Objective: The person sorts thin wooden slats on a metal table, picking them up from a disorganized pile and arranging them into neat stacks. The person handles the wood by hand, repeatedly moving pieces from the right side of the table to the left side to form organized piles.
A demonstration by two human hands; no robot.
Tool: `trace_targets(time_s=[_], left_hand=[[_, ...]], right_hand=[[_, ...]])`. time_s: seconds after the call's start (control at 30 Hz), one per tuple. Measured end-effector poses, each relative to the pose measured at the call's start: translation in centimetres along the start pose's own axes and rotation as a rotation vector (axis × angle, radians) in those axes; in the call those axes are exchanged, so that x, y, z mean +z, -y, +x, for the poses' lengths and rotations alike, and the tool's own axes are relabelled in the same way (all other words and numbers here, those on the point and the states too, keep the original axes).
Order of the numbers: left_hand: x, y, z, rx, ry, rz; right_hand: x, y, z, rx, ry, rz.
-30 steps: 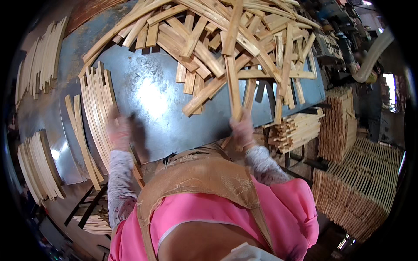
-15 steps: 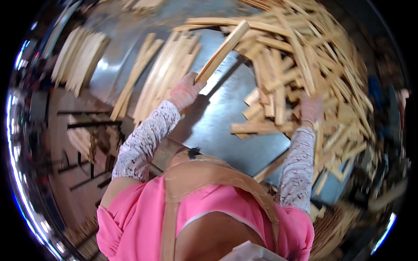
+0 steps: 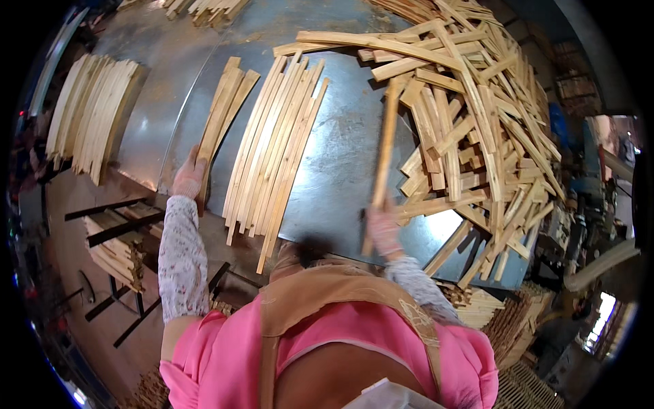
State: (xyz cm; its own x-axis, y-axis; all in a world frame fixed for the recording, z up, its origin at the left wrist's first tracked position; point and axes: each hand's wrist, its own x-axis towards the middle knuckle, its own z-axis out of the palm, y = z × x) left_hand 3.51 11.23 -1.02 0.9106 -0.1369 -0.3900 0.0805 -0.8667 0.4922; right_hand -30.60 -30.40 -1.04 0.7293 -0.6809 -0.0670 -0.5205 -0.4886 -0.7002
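Note:
My left hand (image 3: 189, 176), in a pale glove, is closed round the near end of a wooden strip (image 3: 219, 116) lying with one or two others in a small fanned group on the left of the metal table. My right hand (image 3: 383, 230), gloved as well and smeared by motion, grips a single wooden strip (image 3: 388, 146) near its lower end. That strip stands away from me, just left of the big loose heap of strips (image 3: 470, 102). Between my hands lies a row of strips (image 3: 276, 146) side by side, their ends uneven.
A neat stack of pale strips (image 3: 92, 116) sits at the table's left edge, with more bundles (image 3: 211, 8) at the far side. Beside the metal table (image 3: 340, 136) on the left stands a dark metal rack (image 3: 126, 225) holding wood. More stacked strips (image 3: 521, 320) are low on the right.
My left hand has moved left with its strip from over the table's middle to the small fanned group. My right hand has come left out of the heap with a strip in it.

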Motion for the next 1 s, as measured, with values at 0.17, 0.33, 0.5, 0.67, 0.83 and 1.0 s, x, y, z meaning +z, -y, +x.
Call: trace_targets(time_s=[0.17,0.33,0.5,0.67,0.83,1.0], left_hand=[[0.8,-1.9,-1.2,0.066,-0.009,0.175],[2.2,-4.6,-2.1,-0.027,0.025,0.32],[-1.2,-6.3,-2.8,-0.219,0.072,0.376],[-1.5,2.5,-1.4,-0.197,-0.092,0.594],[0.7,-7.6,6.2,0.286,-0.338,0.276],[7.5,-30.0,19.6,0.567,-0.293,0.094]], right_hand=[[9.9,10.7,-1.3,0.033,0.768,-0.345],[9.6,13.5,3.6,-0.192,1.027,-0.275],[5.0,11.9,21.5,-0.503,0.397,-0.25],[0.2,12.2,43.8,-0.636,-0.089,-0.708],[-0.9,11.3,49.2,-0.612,0.148,-0.798],[-4.1,8.9,44.6,-0.418,0.028,-0.741]])
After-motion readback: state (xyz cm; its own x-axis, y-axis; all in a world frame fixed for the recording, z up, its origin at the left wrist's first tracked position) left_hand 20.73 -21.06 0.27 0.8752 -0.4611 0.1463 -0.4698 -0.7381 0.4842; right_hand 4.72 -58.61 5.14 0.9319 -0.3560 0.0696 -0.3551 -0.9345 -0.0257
